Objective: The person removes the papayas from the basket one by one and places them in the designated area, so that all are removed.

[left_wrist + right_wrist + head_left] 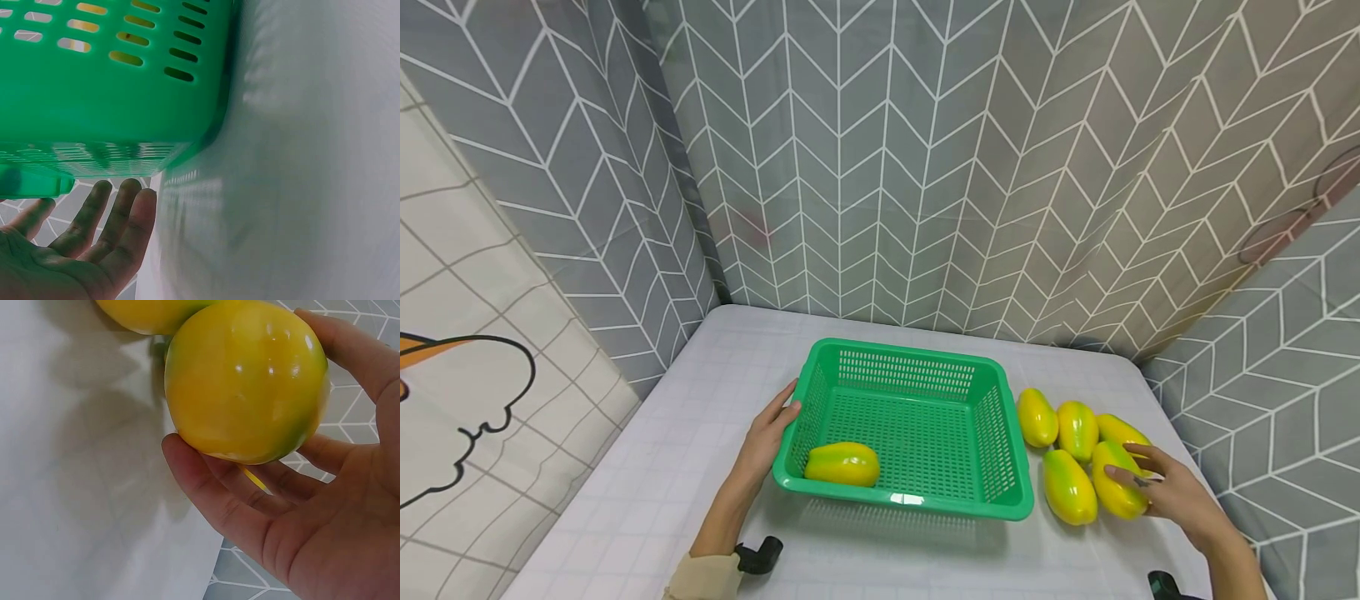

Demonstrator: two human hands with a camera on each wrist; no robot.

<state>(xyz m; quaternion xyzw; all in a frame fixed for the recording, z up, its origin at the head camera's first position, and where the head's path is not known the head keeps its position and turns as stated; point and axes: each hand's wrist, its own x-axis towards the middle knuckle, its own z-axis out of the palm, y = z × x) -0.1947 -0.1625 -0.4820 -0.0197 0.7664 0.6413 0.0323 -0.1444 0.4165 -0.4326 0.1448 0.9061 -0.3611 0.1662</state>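
A green plastic basket [917,417] with slotted walls stands on the table, and one yellow-green papaya [842,464] lies in its front left corner. My left hand [767,437] is at the basket's left end, with the thumb by the rim. In the left wrist view its fingers [128,228] are extended beside the basket wall [106,106]. To the right of the basket, my right hand [1165,487] holds a papaya [247,384], fingers and thumb around its sides. Several more papayas [1070,487] lie close to it.
The white table [700,400] carries the basket and the fruit. Patterned grey curtains [887,167] hang behind and at the sides. Black wrist devices [760,556] show near the front edge of the view.
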